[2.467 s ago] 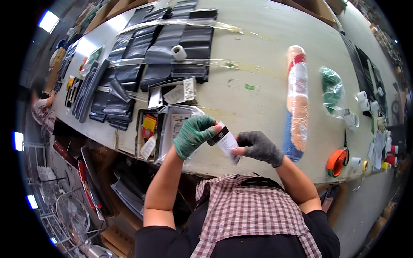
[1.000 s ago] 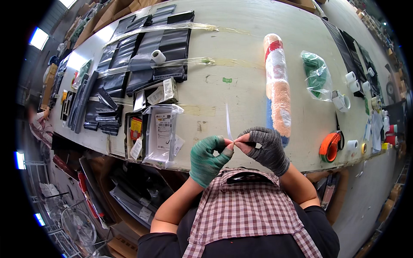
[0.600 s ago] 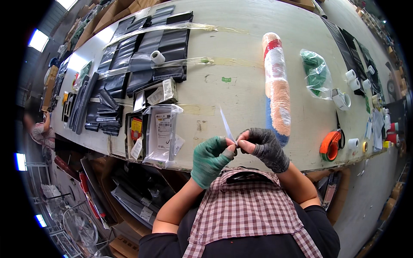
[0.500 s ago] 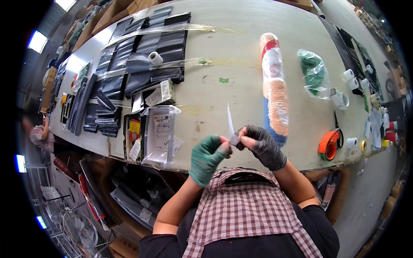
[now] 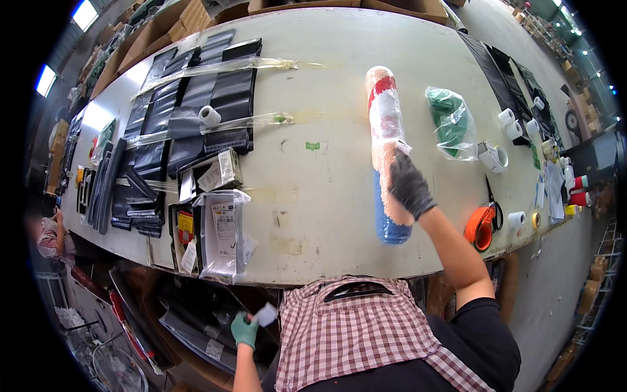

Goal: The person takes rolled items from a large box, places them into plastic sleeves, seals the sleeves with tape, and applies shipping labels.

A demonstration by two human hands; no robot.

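Observation:
A rolled plush mat (image 5: 385, 121) in peach, red, white and blue, wrapped in clear film, lies lengthwise on the table. My right hand (image 5: 410, 186), in a dark grey glove, is over its middle, fingers together at a small white label (image 5: 403, 147) against the roll. Part of the label is hidden by the fingertips. Down beyond the table's near edge, left of my checked apron, my left hand (image 5: 245, 330) in a green glove pinches a white slip of paper (image 5: 266, 315).
Black plastic bags (image 5: 228, 85) cover the table's left, beside an open box (image 5: 222, 225) of labels. To the right are a bagged green bundle (image 5: 450, 124), an orange tape roll (image 5: 480, 228), scissors (image 5: 497, 214) and several white rolls. A carton (image 5: 196, 353) stands under the table.
My hands have parted. The right went forward onto the rolled mat with the label; the left dropped below the table edge with the slip. The view has shifted somewhat.

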